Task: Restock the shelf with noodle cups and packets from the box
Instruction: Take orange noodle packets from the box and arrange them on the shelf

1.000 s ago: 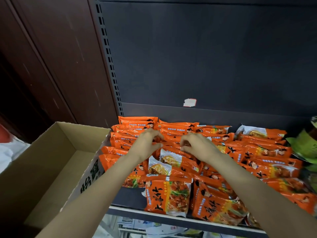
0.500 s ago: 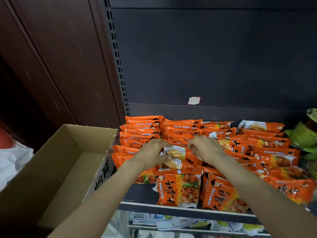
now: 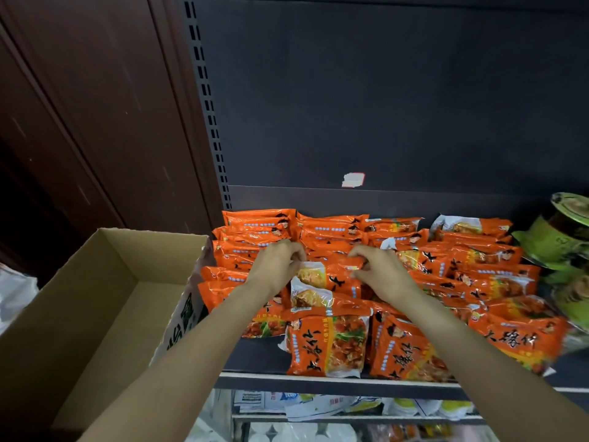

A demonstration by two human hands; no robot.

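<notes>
Both hands reach over the shelf point(image 3: 318, 382) into the middle of a spread of orange noodle packets point(image 3: 497, 282). The left hand point(image 3: 276, 262) has its fingers curled and pinches the upper left edge of 1 orange packet point(image 3: 331, 277) that lies across the pile; the right hand point(image 3: 381, 272) pinches the same packet at its upper right edge, thumb and fingers bent over the wrapper. That packet sits in the middle column, on top of other packets, with more rows behind it toward the dark back panel point(image 3: 382, 90) and 2 packets point(image 3: 328, 344) standing slightly tilted at the front lip of the shelf. The cardboard box point(image 3: 95, 298) stands open just left of the shelf, its printed side touching the leftmost packets; no packets show on the part of its floor that is in view. At the right end of the shelf, green noodle cups point(image 3: 564, 237) are stacked beside the orange packets. A torn white sticker point(image 3: 353, 180) clings to the back panel. Below, a lower shelf point(image 3: 350, 417) holds pale packages.
</notes>
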